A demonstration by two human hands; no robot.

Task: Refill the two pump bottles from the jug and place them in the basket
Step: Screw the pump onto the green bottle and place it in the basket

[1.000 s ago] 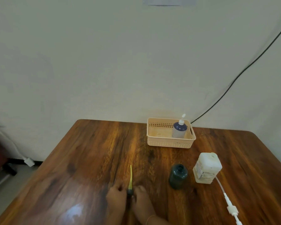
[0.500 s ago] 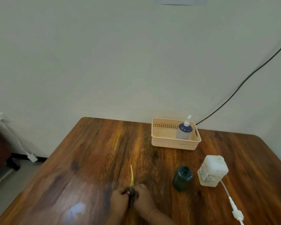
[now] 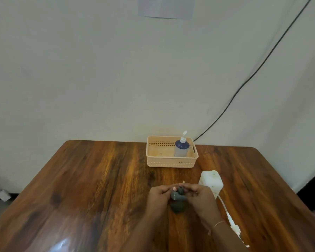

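Both hands meet over the glossy, streaky wooden desk (image 3: 91, 182): the left hand (image 3: 157, 198) and right hand (image 3: 201, 198) pinch a dark pump head (image 3: 178, 194) between their fingertips, its nozzle pointing left, atop a dark rounded bottle (image 3: 177, 208) standing upright. Just right, touching the right hand's edge, sits the squarish white plastic jug (image 3: 212, 180). Farther back, the perforated beige basket (image 3: 171, 161) holds the other pump bottle (image 3: 181, 149), upright in its right end, nozzle angled up-right.

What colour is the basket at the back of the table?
The basket is pale peach-beige plastic with perforated walls, clearest in the head view.
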